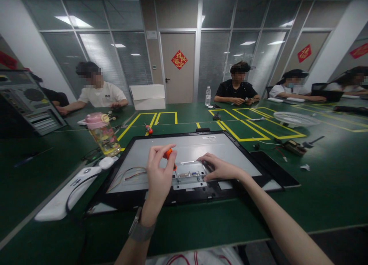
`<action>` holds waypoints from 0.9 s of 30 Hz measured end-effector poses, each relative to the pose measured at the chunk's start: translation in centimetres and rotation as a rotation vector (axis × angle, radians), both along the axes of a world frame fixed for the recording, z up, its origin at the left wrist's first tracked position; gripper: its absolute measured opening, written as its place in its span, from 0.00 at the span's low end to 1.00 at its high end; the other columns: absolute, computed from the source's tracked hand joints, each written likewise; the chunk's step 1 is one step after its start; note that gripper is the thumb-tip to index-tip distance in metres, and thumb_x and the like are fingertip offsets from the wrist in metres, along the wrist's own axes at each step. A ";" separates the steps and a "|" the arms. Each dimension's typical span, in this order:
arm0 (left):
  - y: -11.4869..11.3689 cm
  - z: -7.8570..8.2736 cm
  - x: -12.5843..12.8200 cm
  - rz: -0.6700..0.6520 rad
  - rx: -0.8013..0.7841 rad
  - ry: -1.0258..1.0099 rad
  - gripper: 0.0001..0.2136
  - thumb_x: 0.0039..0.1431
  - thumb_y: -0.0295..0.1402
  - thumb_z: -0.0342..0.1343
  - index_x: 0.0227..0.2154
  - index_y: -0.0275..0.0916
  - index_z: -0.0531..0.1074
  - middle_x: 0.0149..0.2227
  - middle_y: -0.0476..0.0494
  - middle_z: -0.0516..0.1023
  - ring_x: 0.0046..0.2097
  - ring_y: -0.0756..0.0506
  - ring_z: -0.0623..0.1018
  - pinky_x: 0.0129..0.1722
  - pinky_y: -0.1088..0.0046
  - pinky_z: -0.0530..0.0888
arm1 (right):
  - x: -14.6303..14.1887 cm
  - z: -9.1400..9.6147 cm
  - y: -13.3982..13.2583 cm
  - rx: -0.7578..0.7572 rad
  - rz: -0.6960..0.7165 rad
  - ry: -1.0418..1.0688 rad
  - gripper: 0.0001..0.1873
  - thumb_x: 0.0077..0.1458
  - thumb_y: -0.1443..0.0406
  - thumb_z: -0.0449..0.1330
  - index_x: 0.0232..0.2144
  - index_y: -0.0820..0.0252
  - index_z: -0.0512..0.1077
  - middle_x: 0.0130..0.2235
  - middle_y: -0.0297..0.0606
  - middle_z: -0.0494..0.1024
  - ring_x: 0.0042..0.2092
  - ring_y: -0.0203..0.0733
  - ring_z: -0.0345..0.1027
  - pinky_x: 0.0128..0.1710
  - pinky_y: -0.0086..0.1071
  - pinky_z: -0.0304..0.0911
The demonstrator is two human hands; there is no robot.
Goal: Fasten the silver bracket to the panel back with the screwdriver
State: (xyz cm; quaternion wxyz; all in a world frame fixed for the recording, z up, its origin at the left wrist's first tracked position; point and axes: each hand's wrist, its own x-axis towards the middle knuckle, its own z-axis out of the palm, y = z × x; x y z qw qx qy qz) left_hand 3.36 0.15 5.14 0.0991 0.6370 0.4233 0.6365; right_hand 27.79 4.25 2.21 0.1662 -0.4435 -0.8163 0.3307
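Left hand (159, 172) has the orange-handled screwdriver (168, 153) pinched between thumb and fingertips, handle up, shaft pointing down at the left end of the metal housing (188, 169). Can't tell from here if the tip is seated in anything. Right hand (220, 168) is at the housing's other end: fingers curved over the top, thumb lower by the front edge, a gap between them. Can't tell how firmly it's holding, palm side is hidden.

Housing sits on the back of a flat display panel (230, 152), near its front edge, with a row of connectors facing the wearer. Panel lies flat on the green worktop (198, 224), black frame all round. Thin coloured wires (135, 174) run loose across the panel, left of the left hand.

Left of the panel: white power bank-like unit (67, 196), pink-lidded bottle (104, 134) just behind it. Right: dark flat slab (273, 168) right beside the frame. Beyond the far edge, a red-and-grey tool (148, 129) lies on the worktop. Clear water bottle (207, 97) stands further back, near a co-worker in black (236, 90).
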 end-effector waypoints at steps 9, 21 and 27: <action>-0.1 0.1 0.2 -0.040 -0.034 0.059 0.12 0.63 0.33 0.50 0.46 0.42 0.74 0.37 0.45 0.71 0.38 0.48 0.73 0.42 0.70 0.71 | 0.1 -0.5 0.2 0.004 -0.008 0.004 0.37 0.44 0.58 0.69 0.56 0.55 0.64 0.52 0.41 0.62 0.54 0.50 0.59 0.56 0.41 0.58; 0.0 -0.2 0.1 -0.032 -0.028 -0.031 0.12 0.60 0.33 0.55 0.46 0.41 0.74 0.40 0.44 0.73 0.39 0.47 0.74 0.42 0.70 0.72 | 0.2 -0.5 0.3 0.008 0.008 0.002 0.37 0.44 0.57 0.69 0.56 0.55 0.64 0.53 0.41 0.62 0.55 0.50 0.59 0.57 0.41 0.57; -0.1 -0.2 0.0 -0.134 -0.117 -0.044 0.16 0.66 0.33 0.43 0.52 0.42 0.70 0.43 0.43 0.75 0.43 0.47 0.76 0.45 0.68 0.71 | 0.0 -0.2 0.1 -0.005 -0.001 -0.010 0.36 0.45 0.58 0.68 0.57 0.53 0.63 0.53 0.40 0.62 0.54 0.50 0.60 0.56 0.42 0.59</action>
